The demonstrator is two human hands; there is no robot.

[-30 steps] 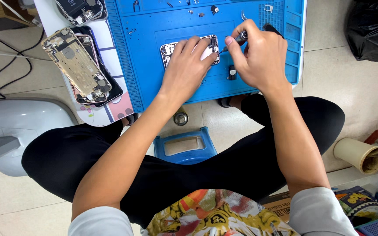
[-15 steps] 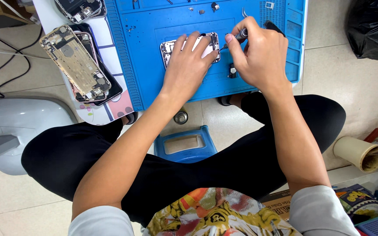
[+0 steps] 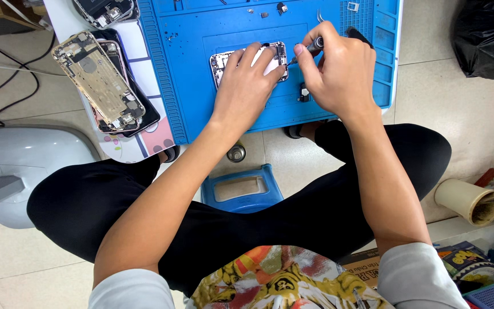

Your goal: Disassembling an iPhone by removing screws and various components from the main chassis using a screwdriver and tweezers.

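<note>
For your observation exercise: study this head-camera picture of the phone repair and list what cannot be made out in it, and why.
- Opened silver phone shell on the blue ridged work mat, head view: mostly covered by the left hand.
- Slim dark screwdriver: its tip is too small to see; the right hand hides the handle.
- Dark opened phone: cut off by the top edge.
- Tiny loose parts on the mat: too small to identify.

phone shell (image 3: 224, 60) on mat (image 3: 190, 74) | opened phones (image 3: 101, 86) left (stacked)
</note>
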